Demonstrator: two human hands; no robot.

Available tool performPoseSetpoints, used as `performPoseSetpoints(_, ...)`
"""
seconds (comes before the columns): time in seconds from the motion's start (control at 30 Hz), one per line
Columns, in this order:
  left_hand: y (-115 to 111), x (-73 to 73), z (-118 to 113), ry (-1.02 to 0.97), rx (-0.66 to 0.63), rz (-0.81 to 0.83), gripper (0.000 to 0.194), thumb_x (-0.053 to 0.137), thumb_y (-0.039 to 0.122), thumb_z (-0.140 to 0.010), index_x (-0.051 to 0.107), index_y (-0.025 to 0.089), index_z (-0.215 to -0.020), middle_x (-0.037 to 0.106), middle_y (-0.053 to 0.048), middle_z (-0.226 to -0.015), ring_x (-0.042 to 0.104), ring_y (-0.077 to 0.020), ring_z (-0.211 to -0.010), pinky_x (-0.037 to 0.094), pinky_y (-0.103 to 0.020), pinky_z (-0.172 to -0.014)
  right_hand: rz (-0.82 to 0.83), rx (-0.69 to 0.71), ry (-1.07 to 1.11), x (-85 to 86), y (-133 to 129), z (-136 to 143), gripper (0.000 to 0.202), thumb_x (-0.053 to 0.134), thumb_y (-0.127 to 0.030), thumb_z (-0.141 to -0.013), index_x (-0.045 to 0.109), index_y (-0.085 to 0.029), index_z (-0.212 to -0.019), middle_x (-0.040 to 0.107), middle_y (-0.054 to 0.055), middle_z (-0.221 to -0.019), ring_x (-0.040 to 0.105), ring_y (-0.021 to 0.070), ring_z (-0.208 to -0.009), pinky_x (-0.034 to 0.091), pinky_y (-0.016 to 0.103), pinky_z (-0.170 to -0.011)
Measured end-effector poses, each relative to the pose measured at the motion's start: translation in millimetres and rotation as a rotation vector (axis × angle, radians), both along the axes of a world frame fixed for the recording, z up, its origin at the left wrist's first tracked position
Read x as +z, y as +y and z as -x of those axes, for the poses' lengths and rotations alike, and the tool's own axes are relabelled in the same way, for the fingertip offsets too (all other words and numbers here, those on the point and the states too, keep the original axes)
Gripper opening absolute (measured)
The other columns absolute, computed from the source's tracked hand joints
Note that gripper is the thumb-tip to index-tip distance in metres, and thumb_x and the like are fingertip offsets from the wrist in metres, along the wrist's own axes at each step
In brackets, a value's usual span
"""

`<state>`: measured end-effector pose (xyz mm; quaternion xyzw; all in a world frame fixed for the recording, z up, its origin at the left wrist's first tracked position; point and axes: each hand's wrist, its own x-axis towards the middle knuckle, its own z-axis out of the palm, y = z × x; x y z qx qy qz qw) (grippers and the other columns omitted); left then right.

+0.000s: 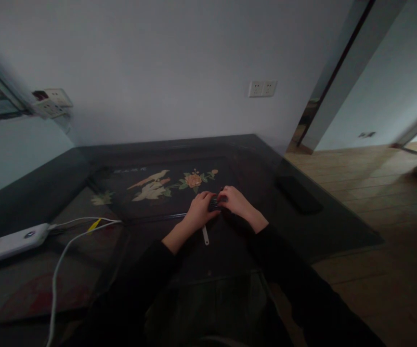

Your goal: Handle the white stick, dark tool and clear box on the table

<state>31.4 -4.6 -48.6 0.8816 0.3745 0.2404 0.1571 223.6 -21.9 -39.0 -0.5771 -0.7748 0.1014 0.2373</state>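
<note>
My left hand (200,208) and my right hand (233,200) meet over the dark table, fingers closed from both sides on a small dark ribbed thing (214,204). The fingers cover much of it, so its kind does not show. Below my left hand a narrow white handle (205,236) with a hole at its end points toward me. Whether this handle joins the ribbed thing is hidden by the hand.
The black table (244,149) bears a bird-and-flower inlay (193,180). A dark flat slab (298,194) lies on the right. A white power strip (13,243) with a white cable (58,265) and yellow tag (94,225) lies left. Wall sockets (262,88) are behind.
</note>
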Motion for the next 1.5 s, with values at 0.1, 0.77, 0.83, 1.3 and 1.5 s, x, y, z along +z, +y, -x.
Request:
performPoseSetpoints(0.1, -0.5, -2.5, -2.0, 0.035, -0.007, 0.031, 0.058, 0.079, 0.023, -0.078, 0.058, 0.016, -0.132, 0.061, -0.017, -0.137, 0.057, -0.0328, -0.13, 0.047, -0.049, -0.11, 0.009, 0.02, -0.011, -1.7, -0.2, 1.7, 0.011, 0.079, -0.012, -0.081, 0.079, -0.018, -0.09, 0.066, 0.007, -0.095, 0.061, 0.0198, -0.093, 0.045, 0.031, -0.086)
performPoseSetpoints(0.77, 1.6, -3.9, -0.8, 0.006, -0.039, -0.013, 0.045, 0.075, 0.015, -0.082, 0.062, 0.017, -0.125, 0.071, -0.014, -0.124, 0.065, -0.0299, -0.118, 0.051, -0.048, -0.104, 0.004, -0.011, -0.09, -1.4, -0.6, 7.3, 0.004, 0.073, -0.016, -0.088, 0.077, -0.017, -0.088, 0.066, 0.007, -0.09, 0.059, 0.0208, -0.09, 0.041, 0.031, -0.08)
performPoseSetpoints(0.83, 3.1, -4.3, -0.8, 0.003, -0.031, -0.009, 0.046, 0.076, 0.015, -0.081, 0.062, 0.017, -0.125, 0.072, -0.014, -0.123, 0.066, -0.03, -0.117, 0.052, -0.048, -0.102, 0.0, -0.009, -0.091, -0.9, -0.7, 7.5, 0.004, 0.072, -0.016, -0.088, 0.076, -0.017, -0.088, 0.066, 0.007, -0.09, 0.059, 0.0206, -0.089, 0.041, 0.031, -0.08)
performPoseSetpoints(1.3, 1.2, 2.3, -1.0, 0.0, -0.005, 0.028, 0.046, 0.078, 0.016, -0.081, 0.062, 0.015, -0.124, 0.072, -0.016, -0.121, 0.066, -0.0312, -0.117, 0.053, -0.048, -0.102, 0.018, 0.004, -0.067, -0.1, 0.1, 8.5, 0.005, 0.071, -0.013, -0.089, 0.072, -0.015, -0.085, 0.064, 0.005, -0.084, 0.057, 0.0191, -0.084, 0.04, 0.03, -0.078)
performPoseSetpoints(1.5, 0.1, 5.9, -2.0, 0.015, -0.001, 0.037, 0.045, 0.078, 0.016, -0.081, 0.063, 0.013, -0.123, 0.072, -0.016, -0.122, 0.066, -0.0314, -0.117, 0.052, -0.048, -0.102, 0.032, -0.007, 0.021, 2.2, -0.2, 9.0, 0.008, 0.074, -0.009, -0.084, 0.072, -0.016, -0.08, 0.061, 0.003, -0.079, 0.055, 0.0173, -0.08, 0.04, 0.029, -0.075)
